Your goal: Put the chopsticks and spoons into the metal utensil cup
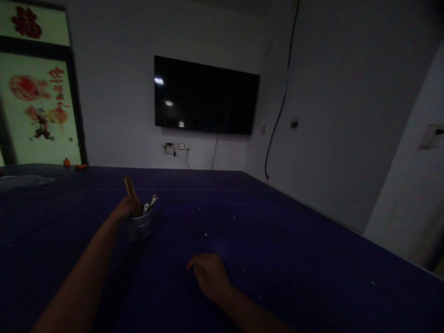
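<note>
The surface [180, 296] is dark purple-blue flecked white; the cup [139, 231] is grey, the sticks [129, 188] tan, the television [206, 99] black.

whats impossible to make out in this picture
In the head view:
Brown sticks: lower ends hidden by the grey cup.
Left hand: finger placement lost in dimness and blur.
Right hand: some fingertips hidden by the hand itself.
White specks: too small to identify.
Rightmost wall fitting: cut by edge.

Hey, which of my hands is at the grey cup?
Your left hand, at the rim of the grey cup by the wooden sticks; your right hand is apart, nearer you.
</note>
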`<state>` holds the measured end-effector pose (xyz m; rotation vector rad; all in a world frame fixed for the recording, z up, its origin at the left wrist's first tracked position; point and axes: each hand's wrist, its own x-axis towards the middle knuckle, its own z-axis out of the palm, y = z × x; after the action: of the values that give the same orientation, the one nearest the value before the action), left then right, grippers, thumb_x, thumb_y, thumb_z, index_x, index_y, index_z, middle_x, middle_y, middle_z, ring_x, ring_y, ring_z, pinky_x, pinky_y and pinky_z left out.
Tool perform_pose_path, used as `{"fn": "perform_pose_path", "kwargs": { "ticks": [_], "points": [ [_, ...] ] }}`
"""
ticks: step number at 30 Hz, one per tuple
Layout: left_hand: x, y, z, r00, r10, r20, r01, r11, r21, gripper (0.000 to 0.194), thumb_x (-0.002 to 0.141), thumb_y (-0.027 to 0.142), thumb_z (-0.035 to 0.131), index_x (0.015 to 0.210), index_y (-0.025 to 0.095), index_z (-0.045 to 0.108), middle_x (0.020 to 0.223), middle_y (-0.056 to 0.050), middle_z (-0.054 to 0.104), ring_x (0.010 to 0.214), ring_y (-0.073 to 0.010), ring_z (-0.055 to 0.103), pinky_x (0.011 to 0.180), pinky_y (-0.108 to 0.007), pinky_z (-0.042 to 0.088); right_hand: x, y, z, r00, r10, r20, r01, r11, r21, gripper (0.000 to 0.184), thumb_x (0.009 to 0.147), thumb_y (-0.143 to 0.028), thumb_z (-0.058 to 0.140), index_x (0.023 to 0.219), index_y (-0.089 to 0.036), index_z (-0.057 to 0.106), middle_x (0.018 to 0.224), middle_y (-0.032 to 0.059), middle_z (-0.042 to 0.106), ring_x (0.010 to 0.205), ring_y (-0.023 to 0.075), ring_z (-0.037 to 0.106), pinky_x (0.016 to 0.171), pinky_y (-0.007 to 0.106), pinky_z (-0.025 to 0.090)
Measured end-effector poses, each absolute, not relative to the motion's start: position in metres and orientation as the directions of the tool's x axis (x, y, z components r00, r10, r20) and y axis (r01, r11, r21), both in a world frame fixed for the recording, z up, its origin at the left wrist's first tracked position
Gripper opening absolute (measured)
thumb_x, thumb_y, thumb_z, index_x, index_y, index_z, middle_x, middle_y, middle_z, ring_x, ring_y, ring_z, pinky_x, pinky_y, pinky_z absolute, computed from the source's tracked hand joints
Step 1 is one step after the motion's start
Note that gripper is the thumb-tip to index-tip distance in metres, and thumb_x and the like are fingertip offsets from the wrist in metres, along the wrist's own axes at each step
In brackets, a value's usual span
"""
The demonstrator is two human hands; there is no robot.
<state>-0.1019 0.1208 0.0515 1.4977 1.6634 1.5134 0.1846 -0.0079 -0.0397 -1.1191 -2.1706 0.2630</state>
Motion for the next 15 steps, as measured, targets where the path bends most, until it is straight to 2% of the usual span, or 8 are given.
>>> {"fn": "perform_pose_path", "kwargs": {
  "ticks": [3,6,10,15],
  "points": [
    [-0.103,0.119,0.054,-0.282,0.922,0.265,0.338,-0.164,0.927,0.014,0.073,0.023,0.052,0.062,0.015,0.053,0.052,-0.003,0.063,0.055,-0.0209,0.061,0.058,-0.033,0.050,0.185,-0.007,-0.040,-0.406,0.780,0.476,0.639,0.615,-0.463,0.038,0.071,0.000,0.044,0.084,-0.023,0.071,0.083,-0.0011,0.073,0.077,0.0133,0.067,0.074,0.023,0.046],
    [-0.105,0.117,0.058,-0.303,0.912,0.277,0.290,-0.189,0.938,0.015,0.073,0.028,0.055,0.066,0.016,0.050,0.056,-0.002,0.063,0.060,-0.0208,0.062,0.063,-0.034,0.050,0.185,-0.007,-0.040,-0.409,0.778,0.477,0.634,0.618,-0.465,0.038,0.071,0.000,0.044,0.084,-0.023,0.071,0.084,-0.0008,0.073,0.078,0.0134,0.067,0.074,0.023,0.046],
    [-0.107,0.109,0.072,-0.344,0.862,0.372,0.244,-0.300,0.922,0.021,0.074,0.035,0.057,0.072,0.017,0.047,0.069,-0.003,0.065,0.071,-0.0194,0.063,0.071,-0.033,0.050,0.185,-0.007,-0.039,-0.406,0.789,0.461,0.654,0.603,-0.457,0.039,0.071,0.000,0.044,0.084,-0.024,0.072,0.083,-0.0006,0.073,0.077,0.0134,0.067,0.073,0.023,0.046],
    [-0.107,0.085,0.108,-0.455,0.705,0.545,0.239,-0.493,0.837,0.014,0.084,0.027,0.041,0.091,0.015,0.043,0.090,-0.002,0.063,0.080,-0.0124,0.062,0.081,-0.029,0.048,0.185,-0.007,-0.042,-0.409,0.775,0.482,0.630,0.622,-0.466,0.040,0.071,0.001,0.043,0.085,-0.023,0.072,0.083,-0.0008,0.073,0.078,0.0129,0.066,0.075,0.022,0.046]
  ]
}}
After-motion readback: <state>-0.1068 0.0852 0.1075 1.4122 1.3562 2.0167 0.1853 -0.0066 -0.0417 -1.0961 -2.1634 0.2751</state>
